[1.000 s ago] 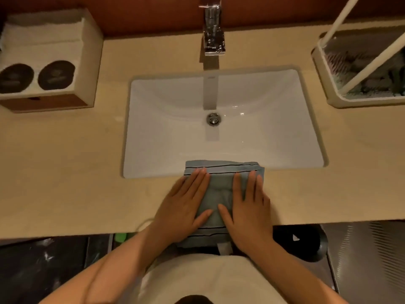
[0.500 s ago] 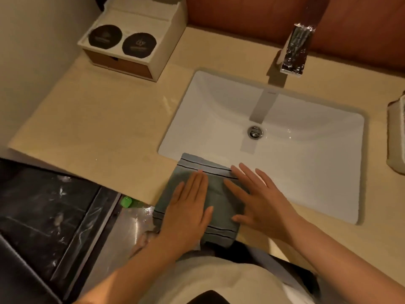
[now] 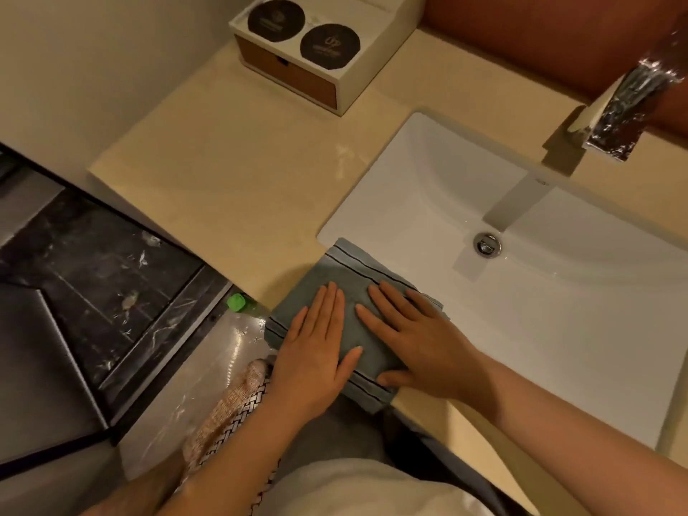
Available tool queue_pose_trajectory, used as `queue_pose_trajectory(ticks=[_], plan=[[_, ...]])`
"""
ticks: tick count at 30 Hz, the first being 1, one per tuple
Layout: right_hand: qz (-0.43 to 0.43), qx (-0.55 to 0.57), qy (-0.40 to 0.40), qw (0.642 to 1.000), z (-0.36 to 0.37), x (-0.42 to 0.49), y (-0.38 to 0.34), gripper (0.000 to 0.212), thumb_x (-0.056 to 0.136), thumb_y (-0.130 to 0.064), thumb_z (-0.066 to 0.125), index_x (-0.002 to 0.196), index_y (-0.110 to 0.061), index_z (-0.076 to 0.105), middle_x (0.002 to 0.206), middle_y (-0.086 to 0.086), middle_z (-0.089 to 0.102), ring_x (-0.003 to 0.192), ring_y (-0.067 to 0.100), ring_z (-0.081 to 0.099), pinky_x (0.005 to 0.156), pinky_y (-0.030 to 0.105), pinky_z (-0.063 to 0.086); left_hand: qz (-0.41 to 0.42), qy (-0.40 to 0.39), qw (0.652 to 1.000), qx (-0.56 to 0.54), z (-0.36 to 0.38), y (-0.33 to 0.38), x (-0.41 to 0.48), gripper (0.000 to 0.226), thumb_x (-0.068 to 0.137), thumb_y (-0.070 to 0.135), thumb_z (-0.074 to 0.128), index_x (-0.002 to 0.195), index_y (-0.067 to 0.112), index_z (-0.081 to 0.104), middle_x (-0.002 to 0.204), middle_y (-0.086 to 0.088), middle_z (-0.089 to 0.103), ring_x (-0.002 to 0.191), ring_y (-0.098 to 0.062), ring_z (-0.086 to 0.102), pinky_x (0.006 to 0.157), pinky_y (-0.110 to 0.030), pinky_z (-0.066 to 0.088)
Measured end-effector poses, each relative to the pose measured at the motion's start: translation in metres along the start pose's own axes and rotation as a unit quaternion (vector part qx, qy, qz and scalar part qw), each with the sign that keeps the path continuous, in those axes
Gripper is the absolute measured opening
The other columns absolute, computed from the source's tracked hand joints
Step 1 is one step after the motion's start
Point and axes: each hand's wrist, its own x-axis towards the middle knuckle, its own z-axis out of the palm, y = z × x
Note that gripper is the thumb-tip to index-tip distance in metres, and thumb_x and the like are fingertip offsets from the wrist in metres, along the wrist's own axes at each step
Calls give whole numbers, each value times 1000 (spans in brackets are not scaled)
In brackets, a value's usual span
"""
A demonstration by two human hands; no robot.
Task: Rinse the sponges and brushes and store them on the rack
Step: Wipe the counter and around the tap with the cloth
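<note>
Black marbled floor (image 3: 96,270) fills the far left, below the bench's front edge. A small green thing (image 3: 236,302) lies on the floor close under that edge, and a woven shoe (image 3: 231,407) shows lower down, beside the left forearm.

The pale stone bench (image 3: 223,169) runs up to a cream wall. At its back stands a white box (image 3: 372,72) with a brown front, and two dark round discs (image 3: 276,17) sit side by side on its top.

A grey-blue cloth (image 3: 329,271) with thin dark stripes lies folded on the front of the bench. Its far corner reaches over the near left rim of the sink, and its near end hangs past the bench's front edge. Both grips lie flat on top of it, palms down.

The left grip (image 3: 316,351), a bare hand, covers the cloth's near left part. Its fingers are straight and pressed together, and its thumb is spread out to the right.

The right grip (image 3: 417,344) lies just beside it on the cloth's right part. Its fingers are straight and a little spread, and its thumb lies along the cloth's near end. Neither grip curls round the cloth, which sits wholly beneath them.

To the right is the white sink (image 3: 409,169), with a metal drain (image 3: 487,243) in its floor. A shiny tap (image 3: 625,117) stands over its back edge.
</note>
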Motion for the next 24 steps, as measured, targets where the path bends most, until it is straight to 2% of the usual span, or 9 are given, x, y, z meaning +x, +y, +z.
queue_pose_trajectory(ticks=[2, 4, 6, 7, 9, 11, 16, 20, 24], plan=[[8, 17, -17, 1000, -9, 23, -7, 97, 67, -75, 49, 142, -15, 33, 145, 16, 41, 133, 32, 39, 105, 47, 38, -2, -3, 1000, 6, -5, -25, 8, 70, 95, 53, 14, 145, 4, 18, 151, -7, 17, 139, -18, 17, 111, -30, 11], [0, 37, -13, 999, -18, 49, -14, 99, 69, -72, 53, 145, -15, 26, 149, 17, 33, 137, 34, 33, 106, 51, 36, -8, -17, 1000, 5, -10, -52, 17, 71, 95, 54, 14, 146, 4, 16, 152, -7, 15, 140, -17, 15, 111, -31, 11], [-24, 64, -20, 997, -26, 74, -20, 96, 79, -65, 50, 149, -18, 3, 157, 15, 4, 144, 33, 4, 117, 49, 12, -15, -34, 999, 0, -15, -77, 27, 74, 94, 57, 10, 148, 6, 11, 154, -7, 10, 142, -15, 10, 113, -31, 8], [-32, 69, -27, 997, -29, 87, -23, 94, 83, -62, 47, 148, -20, -7, 156, 13, -10, 144, 31, -10, 117, 45, -2, -19, -40, 999, -6, -18, -90, 31, 76, 93, 60, 6, 148, 8, 6, 154, -6, 5, 143, -14, 6, 114, -29, 5], [-30, 80, -23, 996, -39, 110, -29, 93, 86, -58, 45, 147, -21, -14, 155, 11, -21, 142, 28, -21, 114, 41, -12, -20, -34, 999, -18, -23, -114, 40, 80, 87, 66, -4, 147, 13, -5, 154, -1, -6, 144, -11, -4, 114, -24, -6], [-25, 87, -26, 996, -47, 132, -35, 92, 87, -56, 46, 147, -20, -13, 154, 12, -22, 142, 28, -22, 114, 41, -12, -19, -31, 999, -18, -28, -134, 48, 80, 84, 68, -7, 146, 16, -10, 154, 1, -10, 143, -11, -8, 112, -21, -13], [-27, 77, -31, 996, -66, 192, -45, 92, 87, -56, 46, 147, -19, -14, 154, 13, -24, 141, 29, -24, 115, 43, -11, -21, -30, 999, -16, -43, -190, 75, 73, 93, 59, 6, 147, 9, 6, 154, -5, 6, 141, -9, 2, 112, -17, -12], [-26, 81, -35, 996, -80, 234, -49, 92, 87, -56, 45, 148, -18, -12, 154, 14, -22, 141, 29, -23, 115, 45, -11, -15, -8, 999, -28, -52, -227, 96, 79, 84, 67, -6, 144, 16, -6, 153, 2, -8, 142, -10, -6, 110, -15, -16], [-30, 74, -46, 996, -97, 281, -51, 92, 87, -56, 45, 148, -17, -12, 154, 14, -22, 141, 30, -23, 114, 46, -11, -26, -15, 998, -47, -61, -269, 119, 83, 75, 74, -13, 141, 23, -19, 149, 9, -24, 139, -2, -20, 111, -18, -14]])
